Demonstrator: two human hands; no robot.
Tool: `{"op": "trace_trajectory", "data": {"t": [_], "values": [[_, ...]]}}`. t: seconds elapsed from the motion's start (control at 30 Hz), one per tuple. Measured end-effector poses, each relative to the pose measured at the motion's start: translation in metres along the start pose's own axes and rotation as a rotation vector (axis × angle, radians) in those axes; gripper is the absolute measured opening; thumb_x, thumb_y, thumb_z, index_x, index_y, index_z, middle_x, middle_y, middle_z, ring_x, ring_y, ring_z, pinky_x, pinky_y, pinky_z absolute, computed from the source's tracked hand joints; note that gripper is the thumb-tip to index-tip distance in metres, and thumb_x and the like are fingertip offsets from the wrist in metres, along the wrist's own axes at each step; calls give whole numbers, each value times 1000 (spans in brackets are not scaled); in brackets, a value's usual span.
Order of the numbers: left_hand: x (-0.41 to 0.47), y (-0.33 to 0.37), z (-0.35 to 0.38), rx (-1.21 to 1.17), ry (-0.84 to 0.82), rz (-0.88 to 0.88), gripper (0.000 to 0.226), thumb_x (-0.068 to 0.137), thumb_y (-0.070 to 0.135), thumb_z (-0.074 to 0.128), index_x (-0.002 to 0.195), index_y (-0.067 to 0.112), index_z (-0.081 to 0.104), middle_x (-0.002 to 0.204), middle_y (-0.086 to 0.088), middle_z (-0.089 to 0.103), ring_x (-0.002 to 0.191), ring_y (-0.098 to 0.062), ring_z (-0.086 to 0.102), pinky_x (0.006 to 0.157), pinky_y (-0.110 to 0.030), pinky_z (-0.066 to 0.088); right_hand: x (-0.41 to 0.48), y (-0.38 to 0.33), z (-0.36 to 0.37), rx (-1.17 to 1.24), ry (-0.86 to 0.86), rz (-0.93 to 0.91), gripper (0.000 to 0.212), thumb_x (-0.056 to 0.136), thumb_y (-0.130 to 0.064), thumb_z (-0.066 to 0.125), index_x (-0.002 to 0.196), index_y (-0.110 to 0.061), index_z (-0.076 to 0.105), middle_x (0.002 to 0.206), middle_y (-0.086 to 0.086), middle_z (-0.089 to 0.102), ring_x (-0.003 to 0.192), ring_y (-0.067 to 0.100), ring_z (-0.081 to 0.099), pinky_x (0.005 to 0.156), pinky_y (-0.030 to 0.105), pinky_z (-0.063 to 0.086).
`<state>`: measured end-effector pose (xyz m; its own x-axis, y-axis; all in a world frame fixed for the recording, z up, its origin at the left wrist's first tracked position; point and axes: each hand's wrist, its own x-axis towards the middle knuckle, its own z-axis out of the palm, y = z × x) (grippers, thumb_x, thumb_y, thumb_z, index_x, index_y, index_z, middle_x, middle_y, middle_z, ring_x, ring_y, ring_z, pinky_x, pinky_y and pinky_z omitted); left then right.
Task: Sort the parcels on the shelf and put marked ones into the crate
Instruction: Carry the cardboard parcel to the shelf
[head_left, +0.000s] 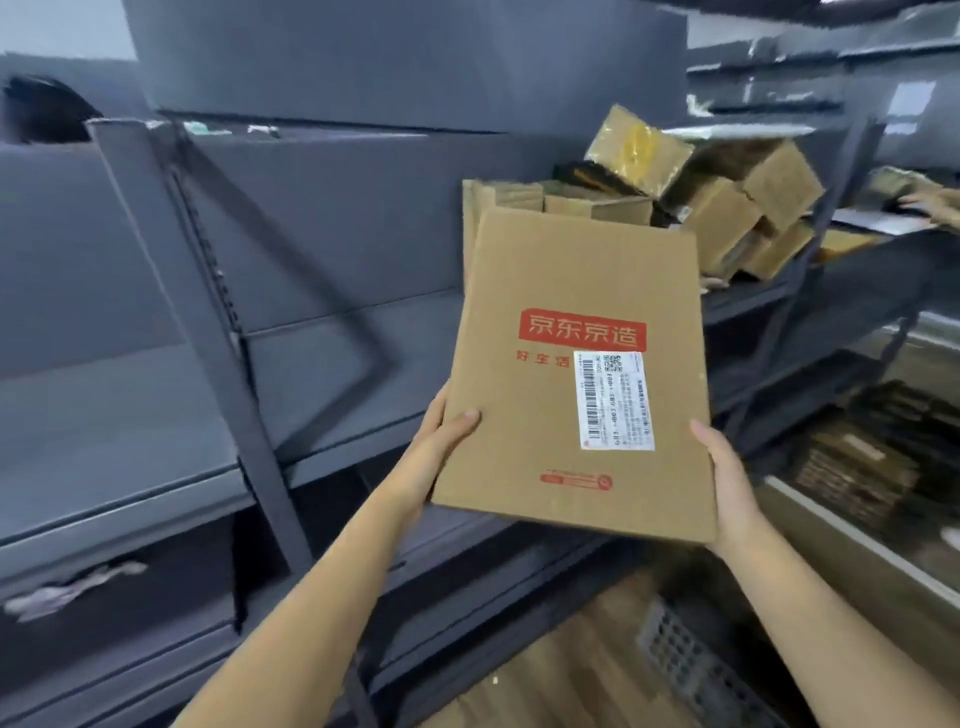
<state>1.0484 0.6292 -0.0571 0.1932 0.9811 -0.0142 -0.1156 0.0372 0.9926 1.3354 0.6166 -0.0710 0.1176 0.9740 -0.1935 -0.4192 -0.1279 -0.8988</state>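
Head view:
- The flat parcel (576, 374) is held up in front of the grey shelf (337, 322), before its right part, and it does not rest on any board.
- Its long axis runs from the hands at the bottom up toward the shelf, and it leans slightly to the left at the top. The broad printed face is turned to the camera.
- It is plain brown cardboard, thin and rectangular. It has a red logo block (583, 330) with light characters that read upright.
- Under the block sits a white label (615, 400), which is turned sideways, so its barcode stands vertical.
- The left hand (441, 441) grips the lower left edge with the thumb on the front face; the fingers behind are hidden.
- The right hand (727, 483) grips the lower right corner with the thumb along the edge; its fingers are also behind the parcel.
- A loose pile of small brown parcels (727, 208) lies on the shelf, at its right end, behind the flat parcel.
- Another person's hand (930, 205) shows just beyond the right end of the shelf; I cannot tell how its fingers lie.
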Motion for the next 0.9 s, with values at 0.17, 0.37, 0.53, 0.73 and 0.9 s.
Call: {"op": "trace_trajectory", "data": {"t": [0.17,0.37,0.53,0.73,0.9], "values": [[-20,23,-25,19,217,98,59,80,50,57,136,38,40,128,11,62,116,-13,60,97,-39,46,44,-22,55,-114,-249,6,38,96,-44,40,120,-19,57,96,1,73,85,18,67,69,35,47],[-48,36,-37,-31,451,136,57,80,47,58,134,32,44,121,2,67,108,-20,65,85,-38,51,68,-16,99,-145,-450,84,47,91,-50,48,130,-23,48,112,9,65,96,25,63,70,37,50],[-63,36,-32,-30,555,148,60,79,47,60,135,35,42,123,-1,65,109,-25,64,86,-43,52,79,-15,112,-163,-562,103,48,91,-50,48,132,-27,46,116,8,64,101,26,62,76,40,50],[-53,35,-21,6,599,166,58,77,47,56,133,37,44,113,4,70,99,-19,68,81,-38,53,88,-26,106,-163,-600,68,42,92,-47,46,131,-30,44,113,6,63,101,25,61,76,40,50],[-34,44,-19,13,608,216,56,78,45,50,133,34,44,107,6,71,92,-15,69,75,-33,52,104,-38,111,-128,-623,39,42,93,-41,47,133,-29,42,110,3,63,100,24,61,75,40,50]]}}
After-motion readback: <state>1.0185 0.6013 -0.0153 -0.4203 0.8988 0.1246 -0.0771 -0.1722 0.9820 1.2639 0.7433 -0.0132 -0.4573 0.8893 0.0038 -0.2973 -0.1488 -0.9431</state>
